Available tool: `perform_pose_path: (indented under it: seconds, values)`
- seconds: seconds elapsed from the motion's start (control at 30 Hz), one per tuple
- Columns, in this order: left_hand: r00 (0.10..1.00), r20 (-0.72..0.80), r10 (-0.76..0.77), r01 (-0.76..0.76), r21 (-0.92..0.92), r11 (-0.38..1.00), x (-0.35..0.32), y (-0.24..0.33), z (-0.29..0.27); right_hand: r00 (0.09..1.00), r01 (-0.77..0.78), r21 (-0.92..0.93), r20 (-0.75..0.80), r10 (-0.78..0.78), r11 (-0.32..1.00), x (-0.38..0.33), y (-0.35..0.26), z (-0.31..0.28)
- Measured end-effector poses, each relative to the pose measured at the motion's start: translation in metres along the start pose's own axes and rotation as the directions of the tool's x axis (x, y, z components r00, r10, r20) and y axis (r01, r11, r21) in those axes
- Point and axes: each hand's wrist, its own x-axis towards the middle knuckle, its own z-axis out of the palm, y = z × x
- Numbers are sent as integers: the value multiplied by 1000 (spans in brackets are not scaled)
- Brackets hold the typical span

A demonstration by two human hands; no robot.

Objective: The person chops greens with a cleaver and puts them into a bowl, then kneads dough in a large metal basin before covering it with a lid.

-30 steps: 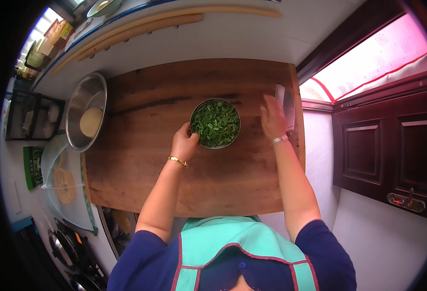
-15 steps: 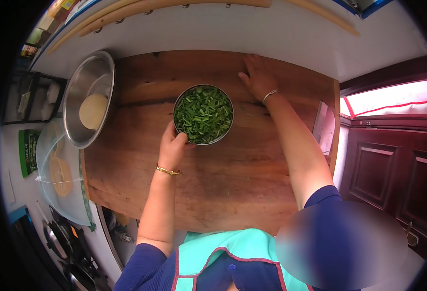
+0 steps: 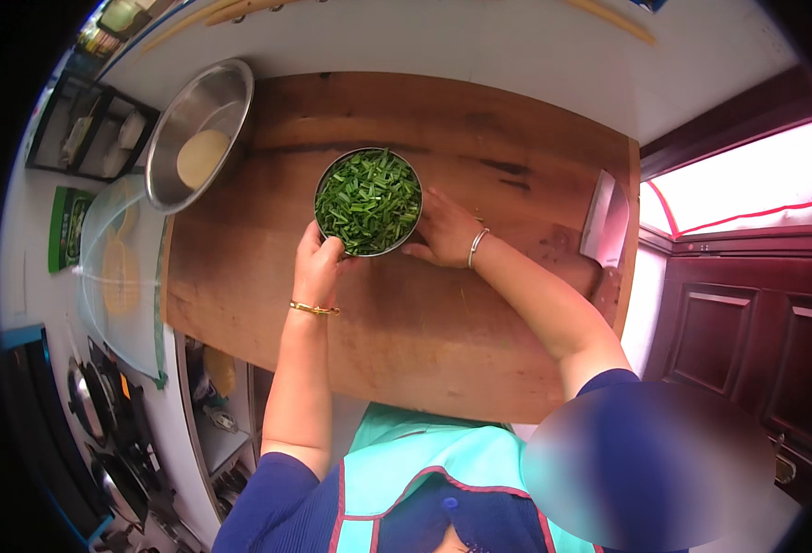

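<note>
A dark wooden bench (image 3: 424, 341) stands against a pale wall. From my remote seat I see a round metal bowl (image 3: 378, 253) between both sets of fingers, heaped with chopped greens (image 3: 367, 198). The heap reaches the rim, so I judge a tilt or uneven push could spill some. The left hand (image 3: 317, 265) pinches the near-left edge with thumb and fingers; the right hand (image 3: 447, 230) curves its fingers around the right side, how firmly I can't tell.
</note>
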Motion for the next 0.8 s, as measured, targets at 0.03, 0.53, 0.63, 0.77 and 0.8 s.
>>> perform_pose_path:
  seconds: [0.03,0.53,0.63,0.77,0.8]
  values:
    - [1000,-7,6,-7,-4,1000,-12,-6,0,1000,10,-3,-1,-10,1000,-11,-12,2]
    - [997,-58,-47,41,-91,995,-158,-95,-37,978,-116,-125,-185,92,985,-93,-70,56]
    - [997,-70,-41,34,-98,995,-180,-104,-56,995,67,291,-96,-41,954,-107,-137,61]
    - [999,-38,-4,1,-80,997,-197,-108,-71,896,-322,78,-297,331,943,-95,-89,35]
    - [999,-33,1,-4,-77,997,-201,-112,-78,893,-325,77,-303,333,943,-94,-100,41]
